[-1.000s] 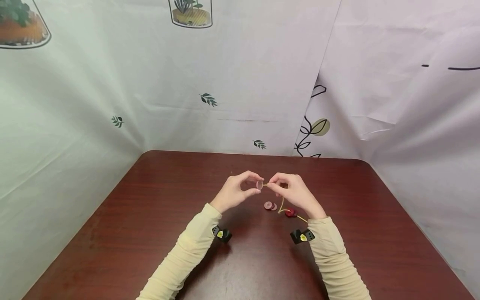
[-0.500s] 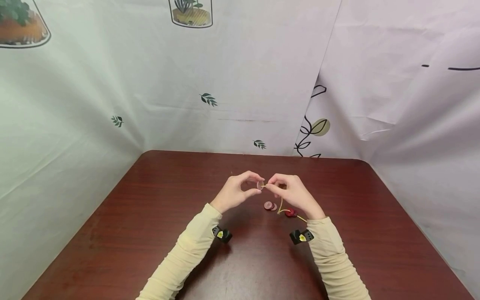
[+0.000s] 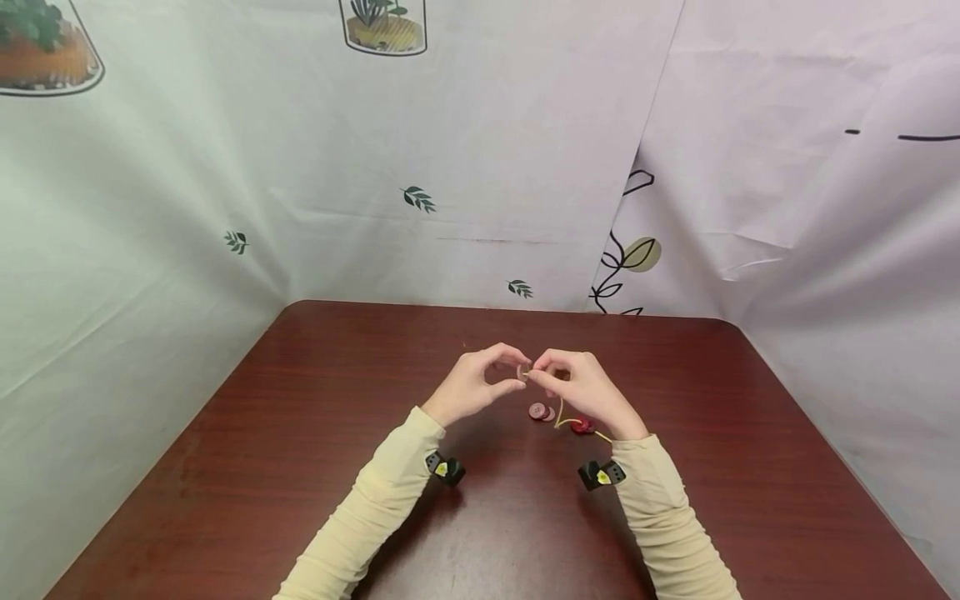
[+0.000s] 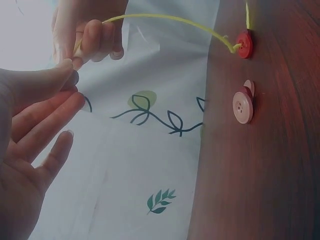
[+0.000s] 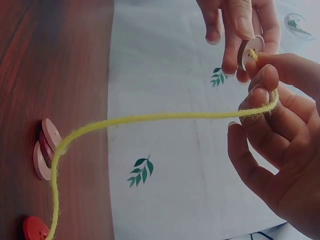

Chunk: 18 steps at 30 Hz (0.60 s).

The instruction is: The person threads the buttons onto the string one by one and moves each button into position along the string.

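Above the table my left hand (image 3: 474, 382) pinches a pale pink button (image 5: 256, 46) by its edge, between thumb and fingers. My right hand (image 3: 583, 382) pinches a yellow yarn (image 5: 165, 116) near its end. In the right wrist view the yarn tip is right at the holes of the button. From my right hand the yarn hangs down to a red button (image 4: 244, 44) on the table, and passes through it. Left of that, a few more buttons lie in a small overlapping pile, a pink button (image 4: 243, 107) among them.
The dark red-brown wooden table (image 3: 315, 433) runs back to a pale cloth wall (image 3: 480, 150) printed with leaves and jars. Black wrist cameras sit on both sleeves, the left camera (image 3: 447, 469) and the right camera (image 3: 600, 475) low over the table.
My right hand has moved slightly left, bringing the yarn end up to the button in my left hand. The left hand has barely moved, and the buttons on the table lie as before.
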Each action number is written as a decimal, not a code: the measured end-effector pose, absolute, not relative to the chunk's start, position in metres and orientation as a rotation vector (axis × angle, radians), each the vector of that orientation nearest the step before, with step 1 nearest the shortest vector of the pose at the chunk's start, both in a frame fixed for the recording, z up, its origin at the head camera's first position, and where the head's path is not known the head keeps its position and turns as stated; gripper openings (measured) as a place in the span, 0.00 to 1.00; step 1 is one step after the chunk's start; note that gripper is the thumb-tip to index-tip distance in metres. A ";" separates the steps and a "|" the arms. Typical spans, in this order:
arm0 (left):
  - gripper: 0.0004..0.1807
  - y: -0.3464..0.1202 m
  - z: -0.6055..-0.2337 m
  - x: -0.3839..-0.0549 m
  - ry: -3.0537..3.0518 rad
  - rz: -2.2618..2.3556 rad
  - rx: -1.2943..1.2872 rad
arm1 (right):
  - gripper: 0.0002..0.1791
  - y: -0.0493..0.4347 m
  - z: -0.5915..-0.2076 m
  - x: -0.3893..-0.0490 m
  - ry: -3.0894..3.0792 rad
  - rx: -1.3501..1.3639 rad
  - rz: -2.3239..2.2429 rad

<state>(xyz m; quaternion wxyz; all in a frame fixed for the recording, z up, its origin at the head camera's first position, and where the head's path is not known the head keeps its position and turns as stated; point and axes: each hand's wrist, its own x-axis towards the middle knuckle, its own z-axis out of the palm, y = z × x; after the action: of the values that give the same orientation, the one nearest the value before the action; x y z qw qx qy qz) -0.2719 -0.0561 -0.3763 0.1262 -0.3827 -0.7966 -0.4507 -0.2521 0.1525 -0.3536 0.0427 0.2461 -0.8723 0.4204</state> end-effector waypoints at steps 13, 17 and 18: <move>0.18 -0.055 -0.378 -0.270 -2.317 -1.298 -1.101 | 0.05 0.151 -0.356 -0.252 -2.689 0.766 1.287; 0.16 -0.055 -0.377 -0.270 -2.322 -1.305 -1.097 | 0.04 0.150 -0.355 -0.251 -2.693 0.764 1.282; 0.15 -0.054 -0.377 -0.270 -2.323 -1.304 -1.095 | 0.04 0.150 -0.355 -0.251 -2.694 0.765 1.278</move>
<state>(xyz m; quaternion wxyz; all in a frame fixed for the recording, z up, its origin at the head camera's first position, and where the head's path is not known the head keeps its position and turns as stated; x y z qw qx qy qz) -0.2698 -0.0545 -0.3767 0.1302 -0.3769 -0.7996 -0.4490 -0.2512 0.1500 -0.3550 0.0315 0.2484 -0.8747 0.4150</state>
